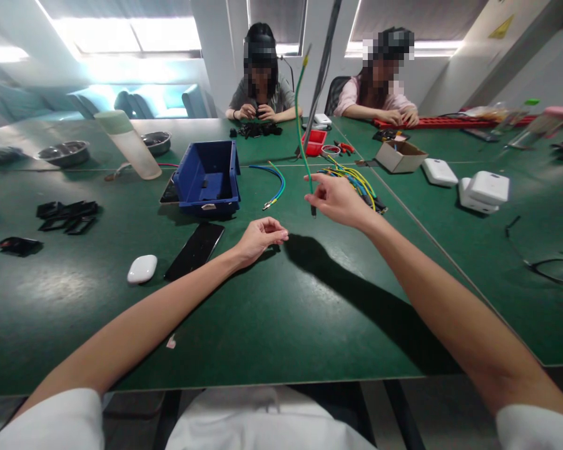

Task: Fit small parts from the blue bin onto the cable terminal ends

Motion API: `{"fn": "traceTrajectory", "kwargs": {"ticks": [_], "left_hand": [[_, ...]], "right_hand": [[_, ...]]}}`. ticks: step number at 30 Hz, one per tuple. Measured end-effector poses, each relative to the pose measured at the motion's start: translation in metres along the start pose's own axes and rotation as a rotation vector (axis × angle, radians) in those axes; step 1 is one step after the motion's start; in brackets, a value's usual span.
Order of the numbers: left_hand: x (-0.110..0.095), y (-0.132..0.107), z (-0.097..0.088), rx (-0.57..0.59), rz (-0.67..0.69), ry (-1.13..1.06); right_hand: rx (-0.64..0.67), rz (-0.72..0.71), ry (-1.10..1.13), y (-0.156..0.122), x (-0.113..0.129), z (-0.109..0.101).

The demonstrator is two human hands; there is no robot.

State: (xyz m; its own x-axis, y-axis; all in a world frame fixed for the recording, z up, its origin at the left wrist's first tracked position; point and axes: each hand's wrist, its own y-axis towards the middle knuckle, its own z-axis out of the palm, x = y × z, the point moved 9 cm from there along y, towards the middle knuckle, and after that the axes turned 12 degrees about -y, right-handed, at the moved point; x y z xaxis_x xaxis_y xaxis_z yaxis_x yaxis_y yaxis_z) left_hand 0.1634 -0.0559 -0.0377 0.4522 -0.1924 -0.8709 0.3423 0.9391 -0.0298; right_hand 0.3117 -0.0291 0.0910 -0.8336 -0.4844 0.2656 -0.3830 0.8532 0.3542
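Observation:
A thin green wire (pixel 298 119) with a yellow sleeve near its upper tip stands almost upright, its lower part pinched between the thumb and fingers of my right hand (pixel 336 197). Its dark lower end pokes out below the fingers, above the table. My left hand (pixel 261 241) rests low over the table with thumb and fingertips pressed together; whatever they may pinch is too small to make out. Ahead of it lie a few blue and green wires (pixel 282 182) with metal ends. Just behind my right hand is a bundle of yellow, blue and green wires (pixel 363 184).
A blue bin (pixel 209 206), a black phone (pixel 194 251) and a white case (pixel 142 269) are at left. Black parts (pixel 68 215) lie farther left. White boxes (pixel 485 189) and glasses (pixel 556 270) are at right. Two people sit across the green table (pixel 281 331).

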Motion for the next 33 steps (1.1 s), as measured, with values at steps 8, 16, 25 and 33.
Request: {"fn": "traceTrajectory", "kwargs": {"ticks": [8,16,25,33], "left_hand": [[-0.001,0.0,-0.001,0.016,0.012,0.028],[-0.003,-0.002,0.002,0.025,-0.001,0.012],[-0.004,-0.004,0.003,0.008,-0.021,-0.035],[-0.004,-0.003,0.004,0.033,-0.025,-0.053]], "right_hand": [[-0.041,0.15,-0.409,0.002,-0.062,-0.037],[0.131,0.276,-0.659,-0.005,-0.132,-0.033],[0.385,0.409,-0.714,-0.015,-0.186,-0.002],[0.394,0.507,-0.708,-0.023,-0.191,-0.003]]}}
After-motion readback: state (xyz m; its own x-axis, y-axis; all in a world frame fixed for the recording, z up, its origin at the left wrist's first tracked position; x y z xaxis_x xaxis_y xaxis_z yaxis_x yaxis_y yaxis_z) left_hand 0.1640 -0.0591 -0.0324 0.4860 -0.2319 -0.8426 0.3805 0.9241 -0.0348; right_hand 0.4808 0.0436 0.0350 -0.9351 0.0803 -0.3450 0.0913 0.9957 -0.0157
